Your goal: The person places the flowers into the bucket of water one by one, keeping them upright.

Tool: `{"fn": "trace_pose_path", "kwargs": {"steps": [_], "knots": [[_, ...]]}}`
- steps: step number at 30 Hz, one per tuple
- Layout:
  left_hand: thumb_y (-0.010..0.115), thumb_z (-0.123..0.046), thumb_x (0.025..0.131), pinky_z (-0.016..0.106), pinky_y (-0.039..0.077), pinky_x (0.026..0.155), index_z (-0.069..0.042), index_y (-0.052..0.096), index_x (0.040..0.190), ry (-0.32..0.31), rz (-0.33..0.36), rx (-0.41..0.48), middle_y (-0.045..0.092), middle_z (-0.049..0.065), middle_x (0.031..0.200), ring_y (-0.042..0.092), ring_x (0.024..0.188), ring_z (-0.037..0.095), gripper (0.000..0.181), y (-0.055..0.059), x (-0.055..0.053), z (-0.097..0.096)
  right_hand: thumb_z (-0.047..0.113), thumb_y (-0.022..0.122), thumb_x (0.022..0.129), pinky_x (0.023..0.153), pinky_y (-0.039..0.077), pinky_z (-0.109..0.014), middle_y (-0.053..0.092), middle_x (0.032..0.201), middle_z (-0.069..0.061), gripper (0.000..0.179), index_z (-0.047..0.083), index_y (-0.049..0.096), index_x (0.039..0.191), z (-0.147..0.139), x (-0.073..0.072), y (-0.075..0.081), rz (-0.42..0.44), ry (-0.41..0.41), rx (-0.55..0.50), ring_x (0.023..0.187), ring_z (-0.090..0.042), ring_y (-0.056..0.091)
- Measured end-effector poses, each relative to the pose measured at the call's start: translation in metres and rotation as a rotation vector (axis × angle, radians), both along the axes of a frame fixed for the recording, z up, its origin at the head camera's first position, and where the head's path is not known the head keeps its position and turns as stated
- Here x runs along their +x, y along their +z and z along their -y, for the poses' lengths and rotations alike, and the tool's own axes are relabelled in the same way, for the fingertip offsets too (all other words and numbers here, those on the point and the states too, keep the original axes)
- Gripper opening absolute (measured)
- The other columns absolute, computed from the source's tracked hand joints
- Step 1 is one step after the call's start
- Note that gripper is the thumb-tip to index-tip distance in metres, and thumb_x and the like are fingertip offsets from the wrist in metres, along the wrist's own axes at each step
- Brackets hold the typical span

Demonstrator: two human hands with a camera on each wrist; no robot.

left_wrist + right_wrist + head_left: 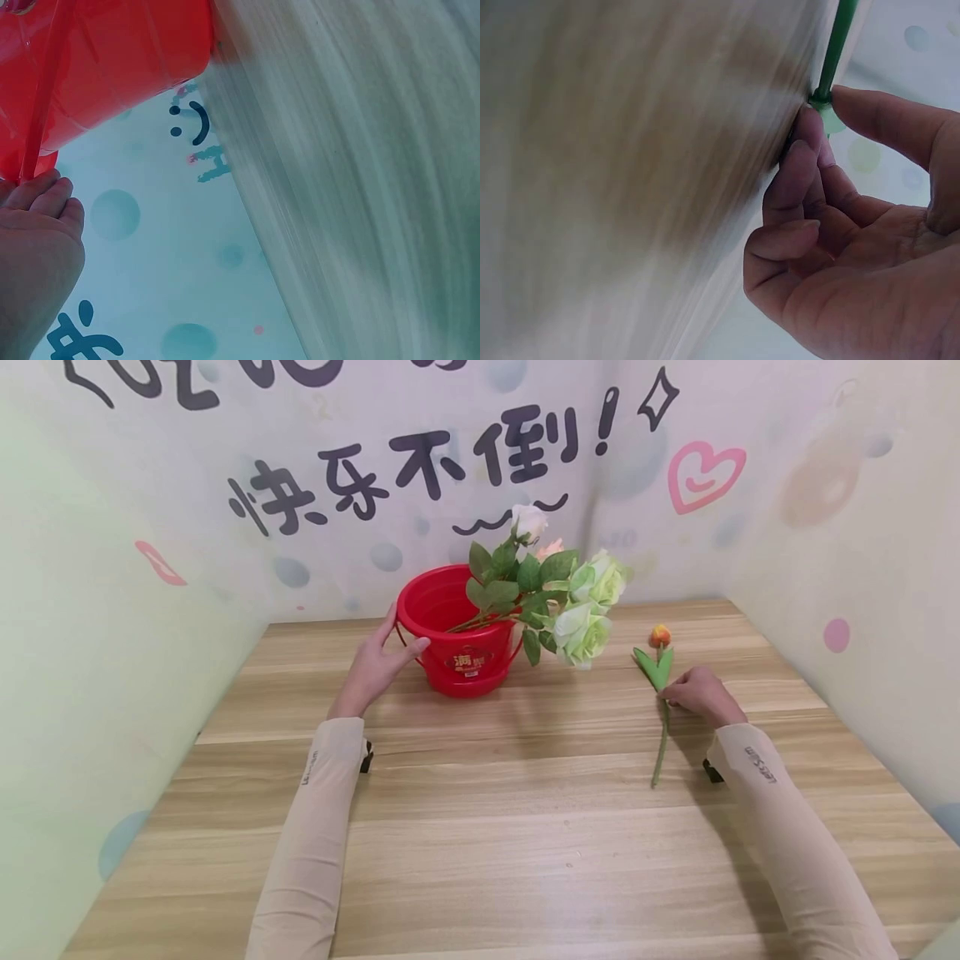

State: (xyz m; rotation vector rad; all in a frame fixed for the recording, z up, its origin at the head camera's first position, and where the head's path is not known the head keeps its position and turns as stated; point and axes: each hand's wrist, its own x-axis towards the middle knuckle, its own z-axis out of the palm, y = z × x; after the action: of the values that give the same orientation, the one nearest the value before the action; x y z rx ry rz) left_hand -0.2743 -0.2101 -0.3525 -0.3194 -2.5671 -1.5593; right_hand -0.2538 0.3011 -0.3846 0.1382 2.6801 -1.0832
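The red bucket (467, 643) stands upright near the back wall, with artificial roses (581, 635) leaning out over its right rim. My left hand (372, 668) rests against the bucket's left side, thumb and fingers spread; in the left wrist view, fingertips touch the red surface by the handle (45, 90). On the right, an orange artificial tulip (660, 670) with green leaves lies along the table, its flower toward the back. Thumb and index finger of my right hand (702, 695) pinch its stem just below the leaves. The right wrist view shows this pinch on the green stem (837, 49) close up.
The wood-grain table (495, 835) meets a white wall (337, 560) with dark lettering and coloured dots behind the bucket. Further walls rise along the left and right table edges. White, pink and pale green blooms overhang the table between bucket and tulip.
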Motion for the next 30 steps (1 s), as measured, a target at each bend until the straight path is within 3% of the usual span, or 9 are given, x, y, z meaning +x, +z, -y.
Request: {"fn": "trace_pose_path", "kwargs": {"steps": [6,13,20,30], "knots": [[0.071,-0.061,0.091,0.058,0.039,0.114,-0.029,0.021,0.166,0.002,-0.002,-0.004,0.029,0.001,0.168,0.026,0.153,0.026,0.096,0.0006,0.0002,-0.0004,0.016,0.066,0.097,0.071,0.045,-0.033,0.063,0.082,-0.007,0.030,-0.013,0.068,0.103,-0.0023,-0.0005,0.0004,0.015,-0.001,-0.004,0.077,-0.020,0.051],[0.071,-0.057,0.093,0.059,0.037,0.114,-0.029,0.021,0.166,-0.002,0.001,-0.004,0.029,0.002,0.168,0.026,0.153,0.027,0.093,0.0003,-0.0010,0.0002,0.014,0.068,0.097,0.076,0.047,-0.033,0.066,0.083,-0.003,0.035,-0.016,0.064,0.114,-0.0070,-0.0001,0.0027,0.038,-0.005,-0.078,0.080,-0.019,0.055],[0.071,-0.058,0.093,0.059,0.037,0.114,-0.029,0.021,0.166,0.000,0.008,-0.004,0.028,0.002,0.168,0.026,0.153,0.027,0.094,0.0002,-0.0008,0.0005,0.012,0.065,0.097,0.071,0.044,-0.026,0.064,0.077,0.004,0.037,-0.017,0.063,0.119,-0.0080,-0.0025,0.0036,0.067,0.008,-0.112,0.078,-0.015,0.053],[0.071,-0.058,0.092,0.059,0.038,0.113,-0.031,0.021,0.166,-0.002,0.007,-0.002,0.029,0.002,0.168,0.026,0.153,0.027,0.093,0.0006,-0.0004,0.0002,0.013,0.062,0.098,0.065,0.045,-0.023,0.063,0.076,0.004,0.021,-0.005,0.070,0.101,-0.0079,0.0008,0.0060,0.118,0.030,-0.121,0.070,-0.011,0.054]]}}
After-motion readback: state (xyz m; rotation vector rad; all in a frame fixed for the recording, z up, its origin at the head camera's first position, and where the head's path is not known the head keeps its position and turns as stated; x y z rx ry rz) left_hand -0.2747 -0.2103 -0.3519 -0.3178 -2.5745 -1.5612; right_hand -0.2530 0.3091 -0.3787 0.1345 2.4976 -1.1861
